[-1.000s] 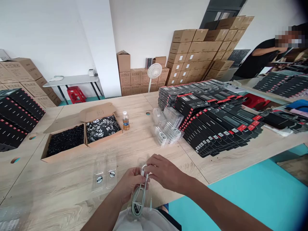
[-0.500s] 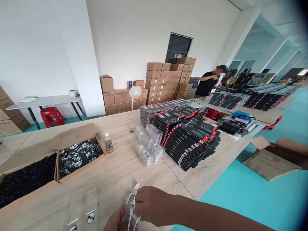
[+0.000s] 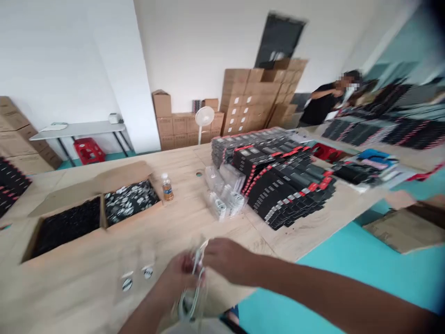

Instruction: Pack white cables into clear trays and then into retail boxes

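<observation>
Well, the left hand [image 3: 181,272] is curled around a white cable [image 3: 194,297], close in front of the person's body, with a loose coil of the cable hanging below it. The right hand [image 3: 226,260] is just beside it at the top of the cable, its fingers bent inward; motion blur hides whether it is pinching the cable or only touching it.

Just left of the hands, two round stickers [image 3: 127,284] lie on the wooden table [image 3: 79,266], though the blur makes the clear sleeves around them hard to see. Farther along, two open cartons sit side by side, one holding black items [image 3: 66,227] and the other black-and-white patterned items [image 3: 130,202]. A small bottle [image 3: 167,188] stands just beyond them.

To the right, a pile of clear packs [image 3: 224,195] rests against a large stack of black boxes [image 3: 285,181] with red tabs. More black boxes cover a second table [image 3: 378,155], where a co-worker [image 3: 321,102] in a black shirt stands at the far end. Stacked cartons [image 3: 243,99] and a white fan [image 3: 204,117] stand against the back wall, above a teal floor [image 3: 347,278].
</observation>
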Tool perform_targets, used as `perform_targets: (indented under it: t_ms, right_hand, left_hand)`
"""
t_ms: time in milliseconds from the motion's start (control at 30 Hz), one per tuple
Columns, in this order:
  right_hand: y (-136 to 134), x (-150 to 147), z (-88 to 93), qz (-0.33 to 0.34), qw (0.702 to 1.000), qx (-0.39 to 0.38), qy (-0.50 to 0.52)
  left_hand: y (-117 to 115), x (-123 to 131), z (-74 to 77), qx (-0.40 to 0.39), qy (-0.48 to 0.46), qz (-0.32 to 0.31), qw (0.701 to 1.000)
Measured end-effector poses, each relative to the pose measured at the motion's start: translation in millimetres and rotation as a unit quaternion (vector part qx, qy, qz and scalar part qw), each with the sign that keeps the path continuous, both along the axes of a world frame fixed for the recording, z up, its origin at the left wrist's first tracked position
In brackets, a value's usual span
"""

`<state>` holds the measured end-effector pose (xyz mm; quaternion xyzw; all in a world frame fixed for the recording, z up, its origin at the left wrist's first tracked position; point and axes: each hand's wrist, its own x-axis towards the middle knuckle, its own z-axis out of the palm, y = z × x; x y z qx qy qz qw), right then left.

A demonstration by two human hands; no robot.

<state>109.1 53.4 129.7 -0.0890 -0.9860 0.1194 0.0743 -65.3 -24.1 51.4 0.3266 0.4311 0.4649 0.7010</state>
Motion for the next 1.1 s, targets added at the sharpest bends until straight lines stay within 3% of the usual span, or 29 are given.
perform_targets:
  t_ms: [133,233,300,367,400,467,533,567,633,700,867,1100]
  right_hand:
    - [25,-11,34.9,0.040,0.999,-0.009,-0.022]
    - [41,-14,55.6,0.029,0.998,-0.042,-0.034]
    - [48,-15,56.8,-0.013,0.997,-0.074,-0.008]
    - [52,-19,46.3,-0.105,0.984,-0.136,0.043]
    - [53,-23,37.9,-0.168,0.962,-0.201,0.075]
    - [55,-34,18.6,-0.285,0.875,-0.367,0.135]
    - [56,-49,1.4,-0.339,0.784,-0.490,0.174]
    - [57,-55,-5.2,-0.346,0.760,-0.518,0.188]
    - [60,-65,-13.2,-0.347,0.753,-0.519,0.208]
    - [66,-69,-15.7,-0.346,0.759,-0.500,0.230]
    - [80,-67,-16.8,-0.317,0.817,-0.381,0.294]
    - [81,-67,-18.5,-0.291,0.795,-0.406,0.344]
  left_hand:
    - [28,-17,34.2,-0.014,-0.032,-0.057,0.998]
    - [42,-27,51.6,0.007,-0.025,-0.067,0.997]
    - [48,-29,59.1,0.036,0.020,-0.033,0.999]
    - [54,-26,62.2,0.091,0.132,0.051,0.986]
    - [57,-24,62.0,0.129,0.209,0.102,0.964]
    - [65,-19,58.3,0.198,0.352,0.201,0.892]
    - [73,-15,51.9,0.229,0.427,0.265,0.834]
    - [76,-14,48.5,0.227,0.438,0.283,0.822]
    - [82,-16,42.7,0.203,0.419,0.305,0.831]
    - [85,-20,39.6,0.168,0.368,0.310,0.861]
    - [82,-23,40.4,0.103,0.213,0.275,0.932]
    - [79,-22,42.1,0.111,0.093,0.218,0.965]
